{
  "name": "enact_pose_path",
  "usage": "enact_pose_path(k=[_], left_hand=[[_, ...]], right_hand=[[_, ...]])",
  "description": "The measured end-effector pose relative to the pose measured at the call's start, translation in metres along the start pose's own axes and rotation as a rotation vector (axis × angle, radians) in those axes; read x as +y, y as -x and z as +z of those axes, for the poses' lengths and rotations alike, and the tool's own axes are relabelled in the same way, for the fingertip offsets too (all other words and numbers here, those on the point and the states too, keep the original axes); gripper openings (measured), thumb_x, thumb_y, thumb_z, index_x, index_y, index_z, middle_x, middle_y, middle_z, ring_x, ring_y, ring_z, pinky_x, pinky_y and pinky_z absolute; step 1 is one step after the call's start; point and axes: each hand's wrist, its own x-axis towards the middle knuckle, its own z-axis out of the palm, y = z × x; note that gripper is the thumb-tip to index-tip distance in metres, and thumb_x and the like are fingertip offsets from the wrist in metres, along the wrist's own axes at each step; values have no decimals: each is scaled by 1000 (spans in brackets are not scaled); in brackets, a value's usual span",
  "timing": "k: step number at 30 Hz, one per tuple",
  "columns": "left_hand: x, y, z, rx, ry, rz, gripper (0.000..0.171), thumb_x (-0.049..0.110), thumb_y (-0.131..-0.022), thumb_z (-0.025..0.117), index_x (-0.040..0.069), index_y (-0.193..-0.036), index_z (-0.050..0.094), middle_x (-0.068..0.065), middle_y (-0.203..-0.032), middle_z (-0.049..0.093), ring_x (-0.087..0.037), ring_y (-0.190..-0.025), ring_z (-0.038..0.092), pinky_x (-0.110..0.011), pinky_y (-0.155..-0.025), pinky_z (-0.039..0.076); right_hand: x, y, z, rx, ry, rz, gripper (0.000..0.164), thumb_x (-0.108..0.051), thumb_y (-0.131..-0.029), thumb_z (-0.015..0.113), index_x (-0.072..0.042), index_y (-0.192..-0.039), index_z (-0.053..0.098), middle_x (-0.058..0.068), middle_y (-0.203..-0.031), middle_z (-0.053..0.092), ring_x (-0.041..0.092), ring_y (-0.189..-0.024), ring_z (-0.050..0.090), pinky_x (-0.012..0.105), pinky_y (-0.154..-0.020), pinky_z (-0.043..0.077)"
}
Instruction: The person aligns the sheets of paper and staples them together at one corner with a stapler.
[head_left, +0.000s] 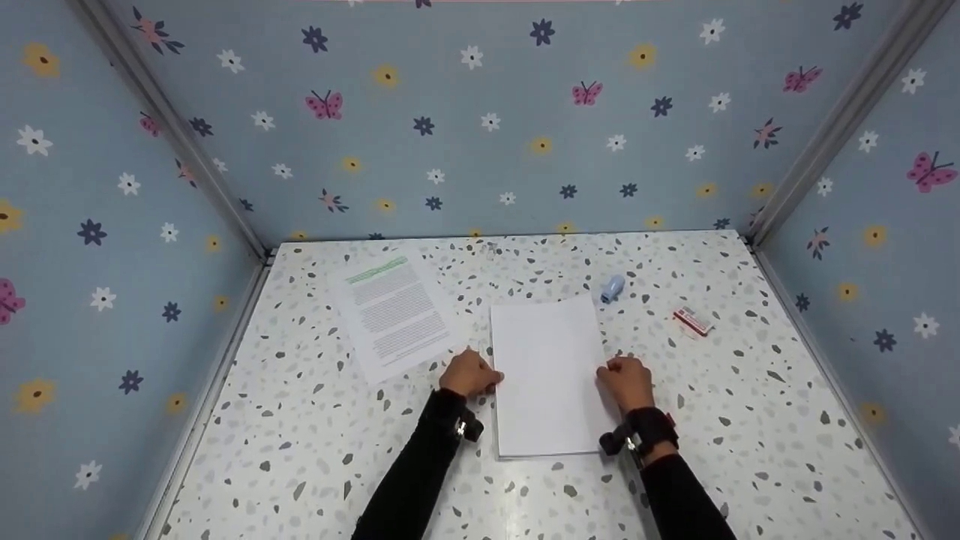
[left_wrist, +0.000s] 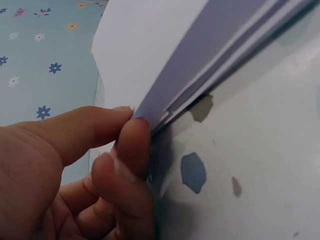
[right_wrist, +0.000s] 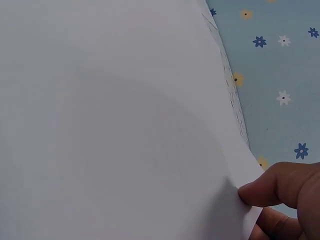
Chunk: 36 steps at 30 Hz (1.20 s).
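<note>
A stack of white paper (head_left: 547, 375) lies upright in front of the person on the speckled table. At its left edge the left hand (head_left: 470, 373) pinches paper between thumb and forefinger; in the left wrist view the upper sheets (left_wrist: 150, 55) stand slightly apart from those below. On the opposite edge the right hand (head_left: 628, 381) pinches the top sheet (right_wrist: 150, 120), thumb above and fingers beneath, and the sheet bends near the thumb. How many sheets each hand holds is not visible.
A printed page (head_left: 401, 319) with a green-marked heading lies tilted to the left of the stack. Beyond the stack's upper right corner is a light blue object (head_left: 613, 288), perhaps a highlighter or correction tape. A small red-and-white box (head_left: 694, 321) sits farther right. Flowered panels (head_left: 480, 120) enclose the table (head_left: 300, 450).
</note>
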Motion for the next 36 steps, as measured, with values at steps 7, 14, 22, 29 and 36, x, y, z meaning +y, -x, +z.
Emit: enact_pose_path(k=[7,14,22,29,36], left_hand=[[0,2,1,19,-21,22,29,30,-88,80,14,-64,74,3,-56,65,-13,-50,57,-27,-50,39],[1,3,3,29,-60,18,31,31,-86,80,15,-60,73,4,-53,63,-13,-49,56,-28,-50,39],[4,4,3,41,-56,3,30,30,-85,81,14,-62,72,2,-54,64,-15,-49,58,-30,-49,41],[3,4,4,59,-78,-9,26,32,-84,83,14,-68,72,2,-57,64,-14,-50,59,-30,-51,43],[1,8,4,108,-37,43,26,30,-81,86,12,-71,71,0,-58,64,-16,-49,61,-31,-52,44]], right_hand=[[3,-1,3,4,12,-10,11,-10,-84,67,-3,-76,68,5,-73,60,23,-69,52,32,-61,40],[4,0,3,10,26,-30,12,-10,-85,67,-2,-75,67,6,-71,60,23,-68,53,33,-61,40],[4,0,4,16,18,-22,11,-10,-84,68,0,-82,71,9,-78,65,25,-72,57,35,-64,44],[4,0,5,23,26,-31,12,-9,-83,68,2,-84,71,12,-80,66,28,-74,59,38,-66,46],[3,1,6,30,44,-36,10,-8,-82,67,1,-81,69,10,-77,64,26,-72,56,36,-65,43]])
